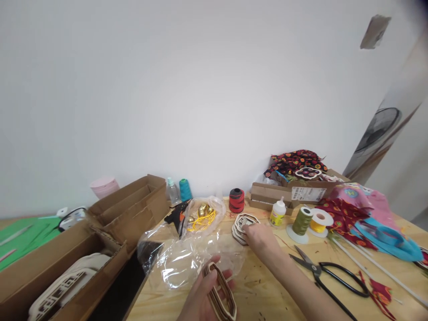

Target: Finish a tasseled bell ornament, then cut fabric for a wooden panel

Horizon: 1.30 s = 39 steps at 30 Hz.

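Note:
In the lower middle, my left hand [201, 298] is wrapped round a stack of thin wooden frames [221, 292], held tilted with the thumb on top. Further off, my right hand [257, 235] reaches over a small pile of cut-out wooden pieces [240, 225] on the table. Its fingers are closed at the pile's right edge, and the fingertips are partly hidden. A crumpled clear plastic bag [187, 258] lies just left of both hands.
Left stand cardboard boxes [133, 209], one holding wooden pieces [63, 290]. Right of my forearm lie black-handled scissors [316, 269]. Behind are a glue bottle [277, 213], a green thread spool [303, 221], a red-black spool [236, 201] and a bag of golden bells [203, 209].

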Tool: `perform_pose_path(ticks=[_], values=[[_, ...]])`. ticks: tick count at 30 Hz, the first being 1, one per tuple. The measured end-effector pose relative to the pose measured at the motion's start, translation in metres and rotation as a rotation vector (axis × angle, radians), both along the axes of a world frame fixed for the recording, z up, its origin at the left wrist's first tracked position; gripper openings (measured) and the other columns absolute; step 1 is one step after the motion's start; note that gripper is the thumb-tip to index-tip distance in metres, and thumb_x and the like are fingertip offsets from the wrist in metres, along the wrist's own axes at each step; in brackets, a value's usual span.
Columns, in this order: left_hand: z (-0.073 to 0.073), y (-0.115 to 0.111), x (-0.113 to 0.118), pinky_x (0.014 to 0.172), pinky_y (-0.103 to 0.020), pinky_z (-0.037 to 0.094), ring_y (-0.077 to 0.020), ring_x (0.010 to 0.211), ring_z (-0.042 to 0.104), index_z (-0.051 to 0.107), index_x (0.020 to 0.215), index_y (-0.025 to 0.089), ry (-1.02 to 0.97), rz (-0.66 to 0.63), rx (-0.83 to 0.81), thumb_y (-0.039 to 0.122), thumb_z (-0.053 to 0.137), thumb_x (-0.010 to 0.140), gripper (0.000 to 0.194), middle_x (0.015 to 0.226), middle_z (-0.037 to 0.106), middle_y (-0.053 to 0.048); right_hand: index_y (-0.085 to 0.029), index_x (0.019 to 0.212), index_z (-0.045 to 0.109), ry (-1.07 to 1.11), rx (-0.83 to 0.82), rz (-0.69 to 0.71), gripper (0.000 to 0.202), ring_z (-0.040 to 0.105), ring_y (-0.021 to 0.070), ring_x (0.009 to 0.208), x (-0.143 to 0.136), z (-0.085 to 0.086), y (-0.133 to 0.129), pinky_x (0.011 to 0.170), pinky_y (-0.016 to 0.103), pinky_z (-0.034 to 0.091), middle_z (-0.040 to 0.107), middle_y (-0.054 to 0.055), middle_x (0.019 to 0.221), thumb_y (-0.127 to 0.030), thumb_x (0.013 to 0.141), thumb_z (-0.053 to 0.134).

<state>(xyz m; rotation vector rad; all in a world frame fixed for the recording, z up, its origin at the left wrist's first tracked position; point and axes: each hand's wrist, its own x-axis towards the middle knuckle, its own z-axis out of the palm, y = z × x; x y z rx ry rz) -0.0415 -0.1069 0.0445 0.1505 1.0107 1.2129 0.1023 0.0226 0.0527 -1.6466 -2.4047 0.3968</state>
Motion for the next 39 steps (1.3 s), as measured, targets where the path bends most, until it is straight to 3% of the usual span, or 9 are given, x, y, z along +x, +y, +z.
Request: perform_pose_path(ticks=[3,6,10,15,22,28,31,39], values=[[-0.001,0.003,0.001,0.063,-0.039,0.049,-0.0246,0.084,0.061,0.036,0.120,0.025,-0.014,0.030,-0.005,0.025,0.054,0.078,0.045,0.091,0.061,-0.009,-0.016,0.087,0.066,0.100,-0.007,0.047,0.017,0.061,0.0189,0.072,0.007,0.008,-0.018,0.059,0.024,0.040,0.069,0.009,0.082,-0.022,0.077,0.053],[-0.004,0.006,0.006,0.063,-0.039,0.048,-0.0220,0.077,0.061,0.036,0.120,0.026,-0.061,0.041,0.031,0.026,0.054,0.078,0.046,0.088,0.060,-0.007,-0.020,0.088,0.066,0.334,-0.167,0.149,0.024,0.056,0.0111,0.056,0.010,0.011,-0.050,0.049,0.018,0.038,0.069,0.001,0.073,-0.038,0.079,0.051],[-0.005,0.008,0.016,0.058,-0.033,0.045,-0.0189,0.068,0.059,0.034,0.120,0.031,-0.133,-0.007,0.087,0.032,0.057,0.075,0.051,0.083,0.058,-0.003,-0.016,0.073,0.070,0.928,-0.449,0.241,0.025,0.050,0.0106,0.057,0.005,-0.002,-0.084,0.051,0.020,0.036,0.064,0.003,0.070,-0.039,0.066,0.066],[-0.001,0.008,0.024,0.062,-0.033,0.045,-0.0180,0.072,0.058,0.039,0.115,0.032,-0.078,-0.025,0.054,0.037,0.065,0.067,0.055,0.082,0.057,-0.001,-0.012,0.055,0.068,1.252,-0.632,0.321,0.033,0.045,0.0102,0.053,0.003,-0.011,-0.090,0.049,0.022,0.033,0.051,0.000,0.053,-0.042,0.068,0.064],[0.001,0.003,0.024,0.063,-0.033,0.044,-0.0174,0.071,0.058,0.041,0.112,0.031,-0.061,-0.011,0.054,0.035,0.068,0.064,0.056,0.087,0.056,-0.001,-0.011,0.057,0.067,1.239,-0.658,0.295,0.036,0.042,0.0082,0.050,0.006,-0.007,-0.091,0.047,0.020,0.031,0.049,-0.001,0.050,-0.044,0.070,0.061],[0.003,0.004,0.024,0.067,-0.033,0.044,-0.0175,0.076,0.056,0.043,0.110,0.029,-0.007,-0.024,0.090,0.037,0.065,0.066,0.050,0.093,0.055,-0.003,-0.011,0.056,0.066,1.097,-0.467,0.214,0.026,0.040,0.0089,0.049,0.003,-0.005,-0.096,0.046,0.021,0.028,0.050,0.000,0.051,-0.034,0.067,0.061],[0.000,0.005,0.024,0.067,-0.035,0.044,-0.0193,0.079,0.056,0.044,0.109,0.030,0.026,-0.028,0.088,0.040,0.066,0.063,0.052,0.094,0.054,-0.003,-0.011,0.055,0.065,1.083,-0.457,0.213,0.024,0.039,0.0088,0.048,0.003,-0.005,-0.096,0.045,0.021,0.027,0.049,-0.001,0.050,-0.032,0.066,0.060],[-0.002,0.005,0.024,0.067,-0.035,0.043,-0.0213,0.079,0.058,0.044,0.111,0.030,0.042,-0.052,0.091,0.042,0.066,0.063,0.054,0.093,0.057,-0.003,-0.013,0.054,0.059,1.234,-0.543,0.173,0.028,0.041,0.0090,0.049,0.003,-0.022,-0.097,0.046,0.021,0.031,0.049,-0.001,0.052,-0.039,0.065,0.064]])
